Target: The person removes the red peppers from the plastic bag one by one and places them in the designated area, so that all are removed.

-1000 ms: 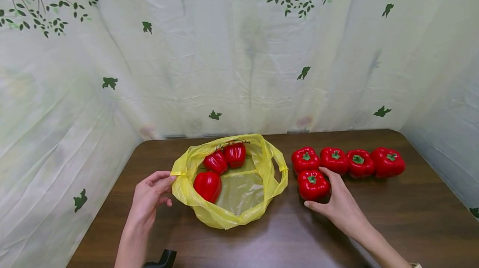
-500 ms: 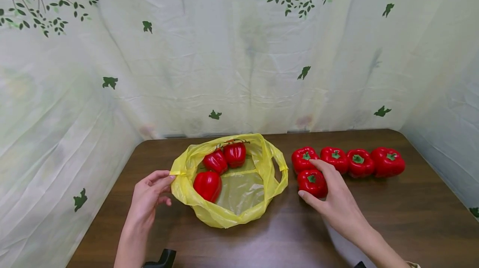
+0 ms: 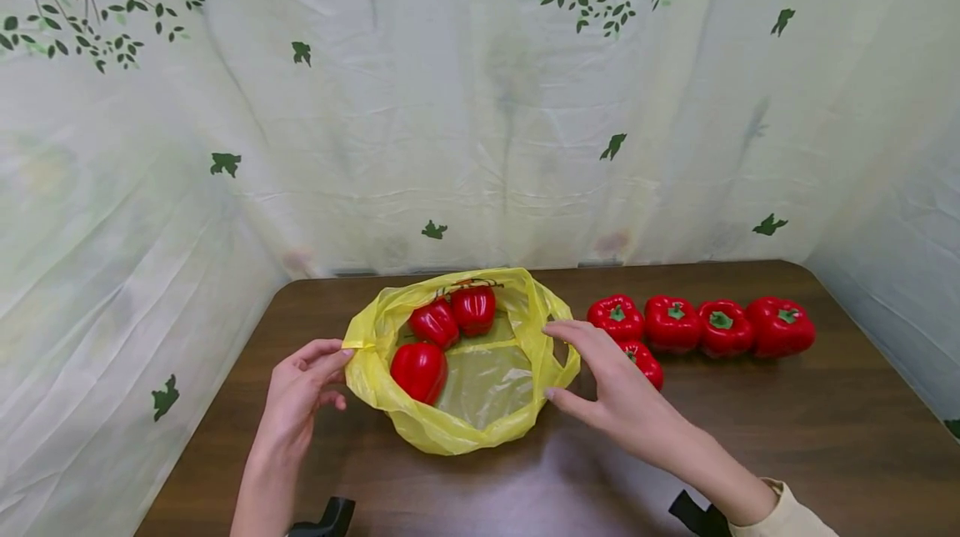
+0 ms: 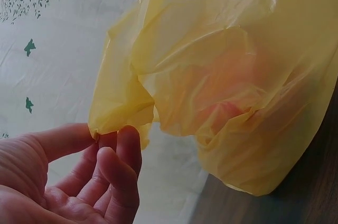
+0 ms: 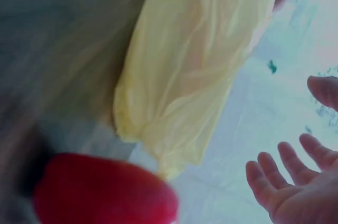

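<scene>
A yellow plastic bag [image 3: 465, 437] stands with its mouth spread wide on the table. Three red bell peppers lie inside, among them a front one [image 3: 420, 372]. My left hand [image 3: 303, 383] pinches the bag's left rim between thumb and fingers, as the left wrist view also shows. My right hand [image 3: 618, 391] has its fingers spread and nothing in its grasp; it appears over the bag's right rim in the head view, while the right wrist view shows it apart from the bag. Partly hidden behind it is a red bell pepper [image 3: 645, 362].
A row of several red bell peppers, with one at its left end [image 3: 617, 318], stands at the back right of the brown table [image 3: 810, 437]. Behind hangs a pale curtain [image 3: 465, 145] with leaf prints. Dark objects [image 3: 701, 514] poke in at the bottom edge.
My right hand has left the front bell pepper, around which its fingers stood, and moved left to the bag's right rim without it. The left hand keeps its pinch on the bag.
</scene>
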A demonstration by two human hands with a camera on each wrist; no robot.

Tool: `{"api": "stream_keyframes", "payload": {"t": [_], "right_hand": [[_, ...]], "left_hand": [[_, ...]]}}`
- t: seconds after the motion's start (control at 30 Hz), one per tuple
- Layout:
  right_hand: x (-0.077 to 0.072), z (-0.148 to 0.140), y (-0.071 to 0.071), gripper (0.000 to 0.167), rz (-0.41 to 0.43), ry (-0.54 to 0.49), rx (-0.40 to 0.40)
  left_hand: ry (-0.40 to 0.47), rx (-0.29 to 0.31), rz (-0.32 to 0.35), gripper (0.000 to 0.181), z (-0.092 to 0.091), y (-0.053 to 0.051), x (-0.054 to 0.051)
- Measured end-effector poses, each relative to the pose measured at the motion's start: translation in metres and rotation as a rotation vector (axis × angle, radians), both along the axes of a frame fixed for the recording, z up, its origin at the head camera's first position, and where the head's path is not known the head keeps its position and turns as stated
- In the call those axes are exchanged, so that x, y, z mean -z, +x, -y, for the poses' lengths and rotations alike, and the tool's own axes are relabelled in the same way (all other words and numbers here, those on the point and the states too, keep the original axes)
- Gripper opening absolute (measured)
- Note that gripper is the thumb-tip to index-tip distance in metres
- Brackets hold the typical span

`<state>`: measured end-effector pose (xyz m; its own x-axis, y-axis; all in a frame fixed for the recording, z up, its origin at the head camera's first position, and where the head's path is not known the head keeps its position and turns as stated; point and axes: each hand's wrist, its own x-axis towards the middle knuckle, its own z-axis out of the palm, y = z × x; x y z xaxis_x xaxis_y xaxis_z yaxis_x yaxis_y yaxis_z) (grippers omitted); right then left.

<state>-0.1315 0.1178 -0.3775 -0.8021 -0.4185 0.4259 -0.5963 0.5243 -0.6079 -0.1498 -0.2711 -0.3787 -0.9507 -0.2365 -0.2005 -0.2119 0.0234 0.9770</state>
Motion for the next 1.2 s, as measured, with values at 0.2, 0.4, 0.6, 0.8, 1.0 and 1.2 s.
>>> {"api": "stream_keyframes", "payload": {"t": [0.2,0.4,0.6,0.8,1.0,1.2], "right_hand": [[-0.011,0.022,-0.009,0.062,0.045,-0.029,-0.088],[-0.016,0.046,-0.023,0.057,0.161,-0.025,-0.128],[-0.014,0.071,-0.038,0.054,0.259,-0.042,-0.175],[-0.003,0.096,-0.053,0.055,0.328,-0.014,-0.166],[0.015,0.118,-0.066,0.058,0.407,0.006,-0.16],[0.029,0.135,-0.073,0.061,0.438,0.062,-0.121]], "left_hand": [[0.009,0.003,-0.01,0.022,0.0,0.001,0.0],[0.015,0.005,-0.009,0.021,0.0,0.0,0.0],[0.014,0.009,-0.01,0.021,-0.001,0.001,0.0],[0.016,0.012,-0.014,0.021,-0.001,0.0,0.0],[0.013,0.019,-0.014,0.021,-0.002,0.0,0.001],[0.015,0.022,-0.008,0.022,-0.002,0.0,0.002]]}}
